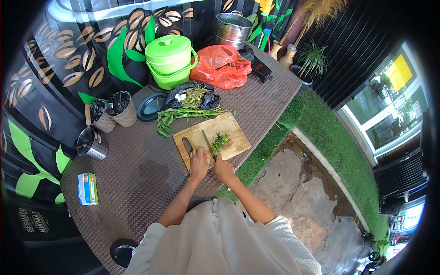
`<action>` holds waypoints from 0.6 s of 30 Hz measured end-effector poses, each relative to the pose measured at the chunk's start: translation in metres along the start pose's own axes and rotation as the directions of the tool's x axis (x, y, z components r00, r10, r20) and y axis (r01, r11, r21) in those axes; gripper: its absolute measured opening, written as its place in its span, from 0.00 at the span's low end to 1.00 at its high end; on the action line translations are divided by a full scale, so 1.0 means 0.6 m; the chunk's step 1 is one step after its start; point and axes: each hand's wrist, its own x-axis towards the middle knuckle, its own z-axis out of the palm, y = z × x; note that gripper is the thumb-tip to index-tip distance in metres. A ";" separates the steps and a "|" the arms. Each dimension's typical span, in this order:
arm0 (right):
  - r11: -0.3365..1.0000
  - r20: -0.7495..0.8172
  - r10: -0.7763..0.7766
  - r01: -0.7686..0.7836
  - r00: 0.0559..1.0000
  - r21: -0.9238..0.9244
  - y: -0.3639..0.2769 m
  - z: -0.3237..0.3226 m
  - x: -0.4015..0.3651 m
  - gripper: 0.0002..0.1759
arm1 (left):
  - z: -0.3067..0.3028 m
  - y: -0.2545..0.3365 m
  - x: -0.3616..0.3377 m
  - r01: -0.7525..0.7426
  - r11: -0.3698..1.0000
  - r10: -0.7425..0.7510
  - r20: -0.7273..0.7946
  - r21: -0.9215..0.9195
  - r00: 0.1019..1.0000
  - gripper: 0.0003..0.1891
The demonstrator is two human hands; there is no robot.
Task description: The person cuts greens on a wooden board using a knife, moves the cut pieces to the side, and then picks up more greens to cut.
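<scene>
A wooden cutting board [233, 123] lies at a slant on the woven table in front of me. My right hand [224, 170] is wrapped round the handle of a knife [207, 141], whose blade points away from me across the board. Just left of the blade, the fingers of my left hand [199, 162] are drawn together and pressed down on the board; what they hold is hidden. Chopped green leaves [221, 141] sit in a small heap right of the blade. A dark elongated handle-like object [187, 145] shows at the board's left side.
Behind the board lie leafy stems [183, 114], a black plastic bag [208, 101] and a dark plate [150, 107]. Farther back stand a green lidded bucket [168, 62], red plastic bags [222, 66] and a steel pot [233, 30]. Utensil holders [123, 112] stand left.
</scene>
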 end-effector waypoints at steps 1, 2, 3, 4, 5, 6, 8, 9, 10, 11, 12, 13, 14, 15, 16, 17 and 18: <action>1.000 0.000 0.002 -0.002 1.000 0.000 0.001 0.007 -0.005 0.15 | -0.001 0.001 0.000 -0.009 1.000 0.008 -0.005 -0.005 1.000 0.09; 1.000 -0.032 0.002 -0.002 0.999 0.011 0.001 0.016 -0.012 0.16 | 0.000 0.001 0.002 -0.008 1.000 0.008 -0.004 -0.005 1.000 0.09; 1.000 -0.064 0.002 -0.001 0.998 0.022 -0.001 0.023 -0.013 0.17 | 0.000 0.001 0.003 -0.013 1.000 0.013 -0.006 0.006 1.000 0.08; 1.000 -0.062 0.002 -0.001 0.998 0.022 -0.005 0.030 -0.009 0.17 | 0.000 0.000 0.003 -0.017 1.000 0.017 -0.008 0.017 1.000 0.07; 0.999 -0.073 0.021 -0.018 0.997 0.039 -0.010 0.038 -0.006 0.17 | -0.001 -0.001 0.003 -0.015 1.000 0.015 -0.006 0.017 1.000 0.07; 0.998 -0.086 0.041 -0.037 0.995 0.056 -0.012 0.041 -0.005 0.17 | -0.002 -0.003 0.004 -0.003 1.000 0.003 0.012 0.002 1.000 0.07; 0.999 -0.072 0.030 -0.027 0.997 0.043 -0.010 0.037 0.008 0.18 | -0.003 -0.004 0.004 0.006 1.000 -0.006 0.033 -0.014 0.999 0.06; 0.999 -0.060 0.017 -0.015 0.998 0.033 -0.013 0.031 0.015 0.18 | -0.003 -0.006 0.004 -0.016 1.000 0.016 0.002 -0.016 1.000 0.06; 0.999 -0.063 0.018 -0.016 0.998 0.036 -0.014 0.023 0.021 0.18 | -0.002 -0.008 0.004 -0.039 0.999 0.038 -0.030 -0.017 0.999 0.06; 1.000 -0.036 0.006 -0.005 0.999 0.013 -0.013 0.014 0.025 0.17 | -0.001 -0.010 0.005 -0.042 0.999 0.041 -0.030 -0.016 0.999 0.06; 1.000 -0.007 -0.006 0.006 1.000 -0.011 -0.009 0.010 0.027 0.16 | 0.002 -0.009 0.004 -0.028 0.999 0.026 -0.047 -0.041 0.999 0.06; 1.000 -0.008 -0.007 0.007 1.000 -0.011 -0.006 0.007 0.027 0.16 | 0.005 -0.010 0.004 -0.013 0.998 0.009 -0.064 -0.066 0.998 0.06; 1.000 -0.005 -0.018 0.018 1.000 -0.001 -0.002 0.004 0.025 0.17 | 0.006 -0.012 0.003 -0.013 0.998 0.009 -0.065 -0.066 0.998 0.06; 1.000 -0.002 -0.028 0.028 1.000 0.010 -0.002 0.002 0.023 0.18 | 0.005 -0.009 0.003 -0.009 0.999 0.006 -0.071 -0.051 0.997 0.06; 1.000 -0.003 -0.027 0.027 1.000 0.008 -0.003 0.002 0.018 0.18 | 0.005 -0.006 0.004 -0.006 0.999 0.004 -0.077 -0.037 0.997 0.06; 1.000 0.004 -0.010 0.010 1.000 0.010 -0.005 0.005 0.009 0.18 | 0.004 -0.003 0.004 -0.007 0.999 0.004 -0.077 -0.039 0.997 0.06; 1.000 0.011 0.004 -0.004 1.000 0.011 -0.007 0.010 0.002 0.19 | 0.002 0.001 0.003 0.002 0.999 -0.005 -0.077 -0.041 0.997 0.06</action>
